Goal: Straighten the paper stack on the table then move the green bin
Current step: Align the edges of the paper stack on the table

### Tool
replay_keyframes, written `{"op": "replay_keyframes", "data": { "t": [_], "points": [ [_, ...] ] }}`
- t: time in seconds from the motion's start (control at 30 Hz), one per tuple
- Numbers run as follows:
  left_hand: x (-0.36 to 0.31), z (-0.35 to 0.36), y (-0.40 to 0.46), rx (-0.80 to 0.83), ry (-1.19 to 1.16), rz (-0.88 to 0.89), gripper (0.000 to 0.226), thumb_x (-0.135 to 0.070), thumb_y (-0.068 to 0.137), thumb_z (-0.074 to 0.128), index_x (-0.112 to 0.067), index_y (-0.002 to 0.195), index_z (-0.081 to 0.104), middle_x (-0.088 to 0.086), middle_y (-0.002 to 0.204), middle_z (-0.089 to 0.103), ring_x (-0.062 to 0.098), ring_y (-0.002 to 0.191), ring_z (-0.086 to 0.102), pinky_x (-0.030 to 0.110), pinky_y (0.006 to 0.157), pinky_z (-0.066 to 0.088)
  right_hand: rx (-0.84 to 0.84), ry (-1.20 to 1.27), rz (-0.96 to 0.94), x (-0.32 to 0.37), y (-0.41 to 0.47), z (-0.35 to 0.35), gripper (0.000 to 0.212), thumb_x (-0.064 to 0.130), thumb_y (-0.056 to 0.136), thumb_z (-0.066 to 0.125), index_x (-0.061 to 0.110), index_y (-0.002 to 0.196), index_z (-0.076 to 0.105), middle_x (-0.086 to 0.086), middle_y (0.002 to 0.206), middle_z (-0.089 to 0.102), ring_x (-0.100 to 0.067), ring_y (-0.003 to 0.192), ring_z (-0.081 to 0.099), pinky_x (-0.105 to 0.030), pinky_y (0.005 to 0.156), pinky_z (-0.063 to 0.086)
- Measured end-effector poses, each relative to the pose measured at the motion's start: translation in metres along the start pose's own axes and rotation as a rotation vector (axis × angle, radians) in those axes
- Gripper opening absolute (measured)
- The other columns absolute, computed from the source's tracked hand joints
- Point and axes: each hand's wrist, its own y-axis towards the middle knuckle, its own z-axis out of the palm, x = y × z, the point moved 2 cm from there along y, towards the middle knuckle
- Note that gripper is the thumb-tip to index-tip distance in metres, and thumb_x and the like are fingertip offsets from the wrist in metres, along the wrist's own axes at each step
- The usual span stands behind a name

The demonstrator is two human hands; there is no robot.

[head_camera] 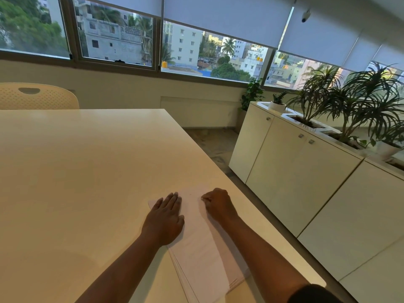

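We see the paper stack lying near the right edge of the worktop, at its near end, its sheets fanned and uneven. Left hand rests flat on the stack's left side, fingers straight and released. Right hand sits on the stack's far right part, fingers curled; they seem to pinch a top sheet, though we cannot tell for sure. Pale chair at far left; cabinets with potted plants at right
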Motion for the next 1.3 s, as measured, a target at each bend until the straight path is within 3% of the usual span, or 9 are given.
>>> {"op": "replay_keyframes", "data": {
  "t": [0.2,0.37,0.47,0.57,0.7,0.87,0.97,1.07,1.3],
  "points": [
    [-0.002,-0.003,-0.002,0.006,-0.004,-0.004,0.063,-0.041,0.103,0.016,-0.013,0.157,-0.001,0.005,0.165,-0.006,0.015,0.152,-0.008,0.035,0.124,-0.004,-0.012,-0.050,-0.013,0.001,0.003,0.000,0.022,0.011,0.089,0.054,0.007,0.079,0.074,-0.014,0.087,0.070,-0.024,0.079,0.064,-0.029,0.072,0.048],
    [-0.002,-0.004,-0.001,0.005,-0.011,-0.005,0.063,-0.041,0.103,0.016,-0.012,0.156,-0.001,0.005,0.165,-0.006,0.015,0.152,-0.008,0.035,0.124,-0.004,-0.005,-0.024,-0.042,-0.005,-0.008,0.004,0.022,0.019,0.093,0.058,0.011,0.103,0.075,-0.010,0.102,0.073,-0.020,0.091,0.067,-0.021,0.082,0.047],
    [-0.002,-0.004,-0.002,0.012,-0.014,-0.005,0.063,-0.041,0.103,0.015,-0.012,0.156,-0.002,0.005,0.165,-0.006,0.015,0.152,-0.008,0.035,0.124,-0.004,-0.060,-0.068,0.043,-0.017,0.001,-0.010,0.022,0.014,0.092,0.056,0.010,0.100,0.076,-0.012,0.104,0.071,-0.024,0.097,0.066,-0.027,0.085,0.050],
    [-0.002,-0.004,-0.001,0.008,-0.013,-0.007,0.063,-0.042,0.103,0.015,-0.013,0.156,-0.001,0.005,0.165,-0.006,0.015,0.152,-0.008,0.035,0.123,-0.004,-0.025,-0.063,-0.051,-0.006,-0.006,-0.008,0.021,0.015,0.089,0.057,0.009,0.088,0.077,-0.012,0.088,0.073,-0.022,0.079,0.066,-0.032,0.079,0.055],
    [-0.002,-0.002,-0.001,-0.001,-0.013,-0.005,0.063,-0.040,0.102,0.016,-0.012,0.157,0.001,0.006,0.165,-0.004,0.015,0.152,-0.007,0.035,0.123,-0.004,0.053,-0.003,-0.152,-0.002,-0.032,0.000,0.018,0.019,0.088,0.062,0.013,0.096,0.077,-0.010,0.090,0.074,-0.017,0.079,0.067,-0.020,0.077,0.049],
    [-0.002,-0.003,-0.001,0.001,-0.024,-0.009,0.063,-0.041,0.102,0.016,-0.013,0.157,0.001,0.004,0.166,-0.005,0.014,0.152,-0.007,0.035,0.123,-0.003,-0.066,-0.065,0.008,-0.023,-0.026,-0.019,0.022,0.017,0.093,0.057,0.007,0.098,0.076,-0.014,0.097,0.072,-0.023,0.088,0.067,-0.015,0.079,0.043],
    [-0.002,-0.003,-0.001,0.001,-0.020,-0.008,0.063,-0.040,0.102,0.016,-0.012,0.157,0.001,0.005,0.166,-0.004,0.015,0.152,-0.006,0.035,0.124,-0.002,-0.004,-0.089,-0.136,-0.004,-0.040,-0.008,0.025,0.019,0.093,0.054,0.009,0.091,0.077,-0.013,0.087,0.072,-0.020,0.078,0.064,-0.029,0.079,0.053],
    [-0.002,-0.002,-0.001,-0.004,-0.006,-0.003,0.063,-0.040,0.103,0.016,-0.012,0.156,0.000,0.006,0.165,-0.004,0.015,0.152,-0.006,0.036,0.124,-0.002,0.064,-0.035,-0.251,0.011,-0.063,0.008,0.021,0.025,0.093,0.059,0.016,0.103,0.075,-0.007,0.093,0.073,-0.014,0.079,0.064,-0.024,0.079,0.053],
    [-0.002,-0.004,-0.002,0.008,-0.003,0.004,0.063,-0.041,0.103,0.015,-0.012,0.157,-0.001,0.006,0.165,-0.005,0.016,0.152,-0.007,0.035,0.124,-0.002,-0.094,-0.086,0.031,-0.024,-0.043,-0.015,0.026,0.013,0.094,0.052,0.012,0.107,0.073,-0.012,0.102,0.068,-0.023,0.094,0.065,-0.025,0.087,0.047]
  ]
}}
